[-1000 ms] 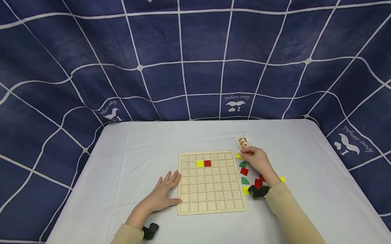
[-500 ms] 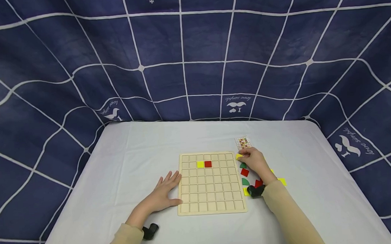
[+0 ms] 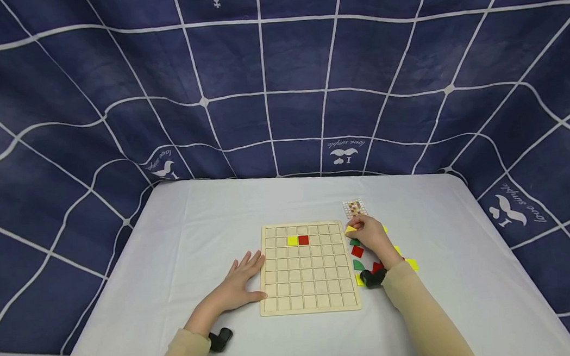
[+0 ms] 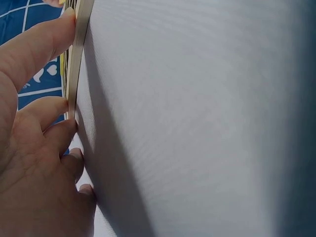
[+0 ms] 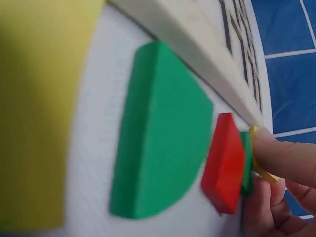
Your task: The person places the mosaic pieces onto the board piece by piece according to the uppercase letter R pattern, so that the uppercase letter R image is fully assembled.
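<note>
The yellow piece (image 3: 350, 229) sits just past the top right corner of the wooden board (image 3: 310, 301), between that corner and the right hand (image 3: 371, 238). The right hand's fingers (image 5: 276, 160) are bent and pinch this yellow piece at its edge. In the right wrist view a fingertip presses on the small yellow piece (image 5: 261, 170), which is close to the board's side.

The wooden board lies flat on the white table (image 3: 194, 221). It has a grid of small square holes. 2 holes in the board's second row are filled: a yellow square (image 3: 292, 240) and a red square (image 3: 303, 240), touching side by side.

Along the right side of the board lie loose pieces. There is a green curved piece (image 5: 163, 133) just beside the board's edge, a red piece (image 5: 224, 163) next to it, and another green piece (image 3: 358, 264) lower down. More yellow pieces (image 3: 411, 264) lie right of the board, past the hand.

A small pattern card (image 3: 354, 207) lies just above the board's top right corner.

The left hand (image 3: 239, 281) lies flat on the table at the board's left side. Its fingers (image 4: 47, 39) are straight and spread, and their tips touch the board's left edge. It holds nothing.
</note>
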Demonstrator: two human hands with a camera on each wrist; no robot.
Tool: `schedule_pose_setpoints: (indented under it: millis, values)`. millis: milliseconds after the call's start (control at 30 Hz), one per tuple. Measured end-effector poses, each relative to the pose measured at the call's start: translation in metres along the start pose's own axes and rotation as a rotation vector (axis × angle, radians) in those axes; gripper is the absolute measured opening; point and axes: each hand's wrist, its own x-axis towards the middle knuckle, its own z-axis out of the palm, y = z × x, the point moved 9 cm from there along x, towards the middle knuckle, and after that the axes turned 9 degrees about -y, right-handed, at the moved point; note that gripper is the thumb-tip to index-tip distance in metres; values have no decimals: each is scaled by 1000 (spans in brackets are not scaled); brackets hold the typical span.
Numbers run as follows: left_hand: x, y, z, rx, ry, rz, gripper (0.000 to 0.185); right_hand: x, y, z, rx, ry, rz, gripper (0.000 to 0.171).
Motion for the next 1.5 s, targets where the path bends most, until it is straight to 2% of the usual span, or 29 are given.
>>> schedule_pose_setpoints:
  millis: [167, 300, 467, 667, 900, 1267, 1500]
  values:
    - [0, 1, 0, -2, -1, -5, 90, -6, -4, -5, 48, 19, -6, 22]
    - [0, 0, 0, -5, 1, -7, 90, -9, -18, -4, 74, 22, -61, 21]
    - [0, 0, 1, -7, 3, -10, 90, -9, -38, 14, 111, -50, -140, 20]
    - [0, 1, 1, -2, 1, -8, 90, -10, -52, 42, 155, -106, -149, 17]
    - [-1, 2, 2, -4, -7, -9, 89, -11, -66, 58, 93, -101, -200, 12]
    - [-1, 3, 1, -3, -1, -17, 89, -10, -76, 60, -37, -78, -247, 8]
    - [0, 3, 0, -6, 4, -15, 89, -9, -76, 61, -58, -71, -250, 8]
